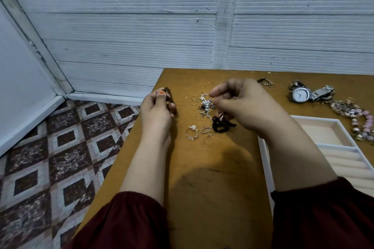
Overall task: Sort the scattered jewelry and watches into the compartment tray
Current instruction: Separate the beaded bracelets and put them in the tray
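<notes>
Fingers (171, 107) of the left hand (156, 111) curled, together with the orange-nailed thumb, round a dark brown hair tie (169, 95), held at the left edge of the counter (202, 168). Fingers (217, 92) of the right hand (247, 105) bent down and drawn together, seemingly pinching a small gold piece (221, 117), too small to name, just above a black hair tie (222, 125) lying on the wood. Between the two hands, a tangle (204, 103) of thin rings, fine chain and a pearl cluster, loose on the counter. Nearer the body, a pearl-topped ring (192, 132) and, just beside it, a few thin hoops (207, 130) touching the black tie. Beyond the right hand, near the far edge, a chain bracelet (266, 82). Further right, a white-faced watch (299, 95) touching a steel-band watch (322, 93), and past them a pink beaded necklace (360, 121) running toward the frame edge. Compartment tray (263, 147), white-rimmed, on the right of the counter, partly under the right forearm, with the necklace just beside its far corner. Dark red sleeves (131, 220) at both wrists. Left of the counter, a patterned tile floor (50, 147); behind, a white ribbed wall (121, 26).
</notes>
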Demonstrator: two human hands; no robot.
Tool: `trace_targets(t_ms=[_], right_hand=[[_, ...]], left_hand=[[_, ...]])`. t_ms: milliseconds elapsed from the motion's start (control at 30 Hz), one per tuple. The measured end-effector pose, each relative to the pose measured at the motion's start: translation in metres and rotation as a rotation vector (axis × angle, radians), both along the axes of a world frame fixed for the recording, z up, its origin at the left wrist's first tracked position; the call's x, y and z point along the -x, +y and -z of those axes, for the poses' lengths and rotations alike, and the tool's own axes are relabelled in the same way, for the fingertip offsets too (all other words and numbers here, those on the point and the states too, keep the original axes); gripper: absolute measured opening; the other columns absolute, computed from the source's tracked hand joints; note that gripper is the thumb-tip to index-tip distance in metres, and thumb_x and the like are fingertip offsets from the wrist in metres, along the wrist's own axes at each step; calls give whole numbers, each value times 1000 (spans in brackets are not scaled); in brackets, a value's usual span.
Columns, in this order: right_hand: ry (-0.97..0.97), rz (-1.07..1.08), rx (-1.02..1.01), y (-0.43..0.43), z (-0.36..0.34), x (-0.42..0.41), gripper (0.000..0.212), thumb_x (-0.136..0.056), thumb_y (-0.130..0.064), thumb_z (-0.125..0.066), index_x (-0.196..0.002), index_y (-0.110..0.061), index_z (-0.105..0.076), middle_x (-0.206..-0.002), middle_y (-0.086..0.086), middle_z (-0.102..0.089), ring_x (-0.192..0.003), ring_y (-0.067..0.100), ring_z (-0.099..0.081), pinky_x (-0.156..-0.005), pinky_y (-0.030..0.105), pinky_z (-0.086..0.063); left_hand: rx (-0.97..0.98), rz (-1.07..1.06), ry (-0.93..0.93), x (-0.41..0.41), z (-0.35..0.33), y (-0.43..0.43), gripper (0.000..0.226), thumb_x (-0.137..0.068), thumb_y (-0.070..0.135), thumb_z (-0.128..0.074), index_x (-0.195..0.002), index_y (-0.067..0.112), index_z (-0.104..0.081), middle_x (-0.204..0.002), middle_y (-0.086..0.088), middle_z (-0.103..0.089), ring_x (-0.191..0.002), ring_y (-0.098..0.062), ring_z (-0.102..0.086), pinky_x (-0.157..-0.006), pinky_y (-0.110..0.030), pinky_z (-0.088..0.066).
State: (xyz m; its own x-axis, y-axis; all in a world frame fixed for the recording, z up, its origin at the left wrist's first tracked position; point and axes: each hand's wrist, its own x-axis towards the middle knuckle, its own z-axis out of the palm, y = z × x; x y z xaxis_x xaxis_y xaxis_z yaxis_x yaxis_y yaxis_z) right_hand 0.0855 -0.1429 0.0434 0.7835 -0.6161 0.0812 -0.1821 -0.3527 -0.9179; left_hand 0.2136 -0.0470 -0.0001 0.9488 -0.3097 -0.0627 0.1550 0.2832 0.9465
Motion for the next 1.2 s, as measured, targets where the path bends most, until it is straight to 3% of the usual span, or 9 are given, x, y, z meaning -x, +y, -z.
trace_targets(t_ms=[167, 300, 500, 633, 767, 833, 933, 1100, 1200], right_hand=[[211, -106, 18, 1, 6, -2, 18, -86, 7, -56, -83, -10, -60, -64, 5, -59, -53, 23, -59, -55, 35, -54], [357, -132, 60, 1, 12, -4, 20, -79, 7, -60, -78, -12, -61, -67, 11, -66, -56, 28, -63, -72, 53, -55], [432, -173, 95, 4, 11, -6, 18, -77, 5, -69, -74, -12, -63, -77, 18, -72, -60, 27, -66, -74, 49, -56], [437, -187, 147, 3, 13, -6, 14, -81, -1, -68, -73, -12, -65, -73, 14, -72, -63, 26, -68, -75, 47, -59], [391, -100, 169, -2, 14, -6, 20, -87, -2, -58, -75, -17, -60, -75, 20, -71, -72, 34, -70, -76, 45, -57], [363, -10, 214, -6, 14, -5, 21, -86, -2, -57, -75, -19, -60, -73, 12, -70, -73, 26, -69, -71, 34, -56], [375, 165, 377, -13, 16, -5, 19, -86, -5, -60, -82, -23, -64, -89, 4, -67, -91, 22, -63, -71, 22, -42], [560, 322, 645, -19, 22, -10, 16, -89, -15, -60, -101, -17, -69, -109, 9, -67, -112, 31, -52, -92, 32, -39], [631, 370, 672, -17, 25, -9, 18, -89, -25, -60, -105, -21, -68, -114, 7, -65, -123, 33, -35, -93, 37, -29]], left_hand=[[-28, 46, -23, 1, 0, 0, 15, -100, 16, -45, -92, 16, -57, -66, 5, -51, -47, -1, -42, -38, -12, -32], [2, 77, -40, 4, -2, 0, 21, -100, 13, -44, -82, 15, -54, -62, 2, -47, -39, 1, -41, -35, -12, -32], [-38, 97, -95, 4, 1, -1, 12, -99, 16, -47, -94, 15, -57, -74, 8, -57, -46, 1, -43, -40, -11, -34], [-35, 134, -103, 6, 2, -3, 17, -99, 15, -47, -85, 19, -57, -73, 6, -56, -51, -2, -42, -42, -12, -35], [-28, 165, -117, 8, 3, -5, 16, -99, 14, -48, -86, 20, -56, -74, 5, -56, -50, -2, -42, -43, -12, -34], [-29, 182, -130, 7, 4, -5, 16, -99, 14, -48, -88, 20, -57, -76, 6, -57, -53, -4, -41, -46, -14, -34], [-48, 195, -157, 8, 4, -5, 18, -99, 14, -47, -87, 22, -58, -78, 7, -58, -55, -5, -41, -48, -14, -34], [-65, 196, -165, 10, 3, -5, 14, -99, 14, -48, -91, 20, -58, -77, 6, -58, -53, -2, -43, -45, -10, -36], [-78, 202, -185, 9, 4, -5, 14, -99, 14, -48, -93, 20, -58, -79, 8, -59, -53, -1, -43, -45, -10, -36]])
